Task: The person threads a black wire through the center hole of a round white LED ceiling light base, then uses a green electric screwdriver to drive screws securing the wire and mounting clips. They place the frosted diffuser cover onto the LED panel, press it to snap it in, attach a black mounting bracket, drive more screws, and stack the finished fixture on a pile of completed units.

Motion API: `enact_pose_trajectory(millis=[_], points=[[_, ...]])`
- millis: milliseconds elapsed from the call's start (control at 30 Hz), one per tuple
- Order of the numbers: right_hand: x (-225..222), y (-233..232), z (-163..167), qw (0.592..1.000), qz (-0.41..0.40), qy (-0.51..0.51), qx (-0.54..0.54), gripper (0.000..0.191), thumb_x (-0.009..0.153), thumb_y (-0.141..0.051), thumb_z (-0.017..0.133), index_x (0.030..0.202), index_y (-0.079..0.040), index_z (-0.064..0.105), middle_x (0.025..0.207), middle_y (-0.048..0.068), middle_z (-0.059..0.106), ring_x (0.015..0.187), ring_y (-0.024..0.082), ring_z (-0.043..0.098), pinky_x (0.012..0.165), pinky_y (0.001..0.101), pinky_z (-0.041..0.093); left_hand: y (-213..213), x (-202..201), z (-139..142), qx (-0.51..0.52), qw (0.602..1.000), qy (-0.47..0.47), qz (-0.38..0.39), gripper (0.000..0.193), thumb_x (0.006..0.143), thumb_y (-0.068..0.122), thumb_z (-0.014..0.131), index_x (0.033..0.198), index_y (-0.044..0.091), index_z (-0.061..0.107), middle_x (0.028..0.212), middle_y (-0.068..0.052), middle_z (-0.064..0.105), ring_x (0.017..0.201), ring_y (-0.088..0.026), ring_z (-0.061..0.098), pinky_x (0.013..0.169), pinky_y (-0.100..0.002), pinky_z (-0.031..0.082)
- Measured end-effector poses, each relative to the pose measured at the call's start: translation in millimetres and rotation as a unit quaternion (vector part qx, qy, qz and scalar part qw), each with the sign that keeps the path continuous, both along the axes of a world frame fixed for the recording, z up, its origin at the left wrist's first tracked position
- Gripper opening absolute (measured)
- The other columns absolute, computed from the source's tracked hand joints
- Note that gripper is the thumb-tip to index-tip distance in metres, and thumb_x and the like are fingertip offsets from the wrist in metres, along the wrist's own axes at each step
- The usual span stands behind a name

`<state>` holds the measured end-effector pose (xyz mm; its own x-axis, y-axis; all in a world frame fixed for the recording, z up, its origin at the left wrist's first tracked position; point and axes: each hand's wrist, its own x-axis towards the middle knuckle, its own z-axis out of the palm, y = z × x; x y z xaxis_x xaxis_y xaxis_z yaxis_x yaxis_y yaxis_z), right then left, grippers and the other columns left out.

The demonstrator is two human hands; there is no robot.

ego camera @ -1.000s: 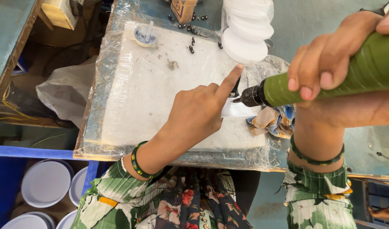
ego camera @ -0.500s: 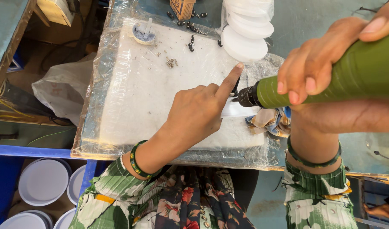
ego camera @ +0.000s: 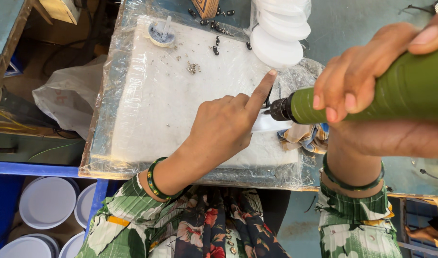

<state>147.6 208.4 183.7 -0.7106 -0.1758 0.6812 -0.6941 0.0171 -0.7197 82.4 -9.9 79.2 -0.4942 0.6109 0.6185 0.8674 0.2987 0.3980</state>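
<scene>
Screwdriver (ego camera: 372,98), the green powered one, lies level in your right hand (ego camera: 357,91), fingers wrapped tight round its barrel, black nose aimed toward nine o'clock and meeting the small white piece (ego camera: 269,125) on the foam pad (ego camera: 181,105). Your left hand (ego camera: 228,129) sits on that pad, three fingers curled in, index finger stretched toward one o'clock with its tip beside the bit; that hand clamps on nothing, it only presses and steadies. I'd judge the fastening goes best if you keep the barrel square to the piece, lean in lightly before the bit bites, and hold that fingertip off to the side of the spinning nose. Pressing the piece flat with the left hand should stop it twisting under the torque. Count time: one driver, one white pad wrapped in clear film on the tabletop (ego camera: 362,28), one stack of white round discs (ego camera: 281,28) at twelve o'clock, at least four showing, the rest I cannot separate. One small cluster of silver screws (ego camera: 193,68) at eleven o'clock, black screws (ego camera: 214,48) scattered above it, roughly eight. One little cup (ego camera: 160,34), one checked cloth (ego camera: 305,136) under the driver, five white round lids (ego camera: 47,200) in the blue bin at seven o'clock.
</scene>
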Motion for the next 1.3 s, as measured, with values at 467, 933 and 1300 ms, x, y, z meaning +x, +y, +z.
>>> enact_pose_trajectory(millis=[467, 933, 1300], points=[[0, 7, -5, 1.0, 0.02, -0.001, -0.014, 0.078, 0.085, -0.07, 0.065, 0.132, -0.012, 0.044, 0.082, 0.006, 0.056, 0.059, 0.022, 0.059, 0.057, 0.0416, 0.054, 2, -3, 4, -0.012, 1.0, -0.001, -0.011, 0.088, 0.078, -0.002, 0.067, 0.159, 0.004, 0.035, 0.071, -0.004, 0.059, 0.058, -0.023, 0.06, 0.05, -0.038, 0.047], [-40, 66, -17, 0.994, -0.016, -0.003, -0.106, 0.07, 0.099, -0.074, 0.047, 0.119, -0.007, 0.054, 0.081, 0.011, 0.049, 0.056, 0.027, 0.046, 0.056, 0.0428, 0.043, 0, -2, 2, -0.03, 0.998, 0.043, 0.023, 0.089, 0.075, -0.001, 0.065, 0.158, 0.005, 0.034, 0.07, -0.005, 0.06, 0.054, -0.023, 0.06, 0.045, -0.039, 0.045], [-57, 104, -118, 0.963, -0.209, -0.027, -0.171, 0.032, 0.12, -0.034, 0.063, 0.117, -0.004, 0.051, 0.103, 0.003, 0.049, 0.093, 0.015, 0.047, 0.088, 0.0363, 0.043, 11, -36, -8, -0.013, 0.994, 0.083, 0.066, 0.097, 0.085, 0.046, 0.089, 0.162, 0.018, 0.036, 0.074, -0.002, 0.07, 0.054, -0.02, 0.065, 0.048, -0.037, 0.048]])
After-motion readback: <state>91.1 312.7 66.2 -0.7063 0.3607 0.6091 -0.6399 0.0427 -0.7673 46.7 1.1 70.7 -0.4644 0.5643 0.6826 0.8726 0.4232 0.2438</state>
